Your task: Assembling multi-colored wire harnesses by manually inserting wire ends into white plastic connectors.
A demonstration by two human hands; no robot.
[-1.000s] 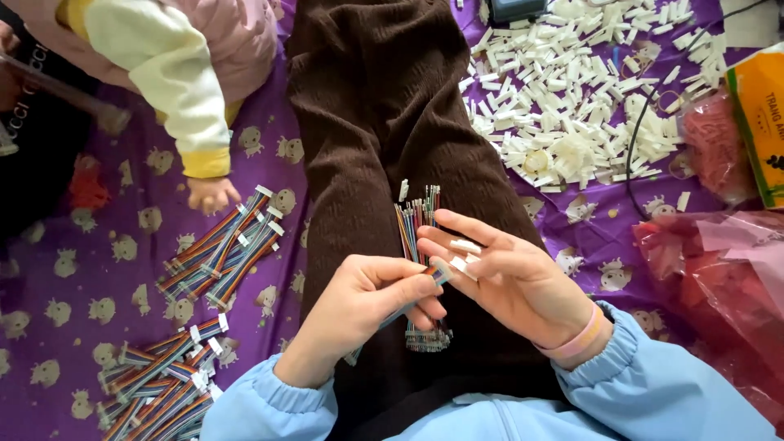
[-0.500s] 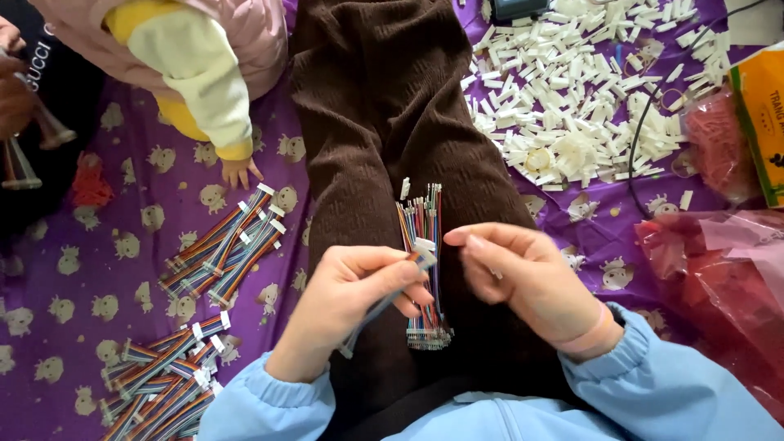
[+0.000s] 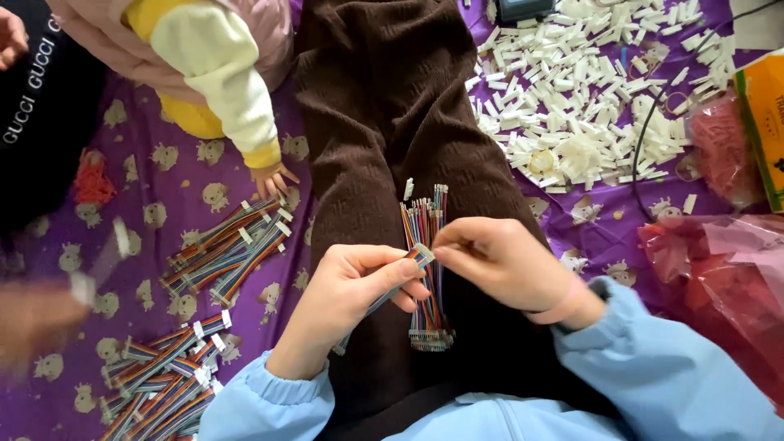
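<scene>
- We see the left hand (image 3: pixel 351 286) curled palm-up, pinching a thin multicoloured ribbon cable with a white plastic connector (image 3: pixel 422 255).
- The right hand (image 3: pixel 498 261) pinches that connector above the brown-trousered lap (image 3: pixel 384 122).

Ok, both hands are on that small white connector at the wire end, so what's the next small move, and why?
Probably press the white connector fully onto the wire strip's end. The left hand pinches the strip just behind it while the right hand meets it at the tip, so the two parts look lined up but possibly not seated. The loose wire bundle lies on the lap beneath.
</scene>
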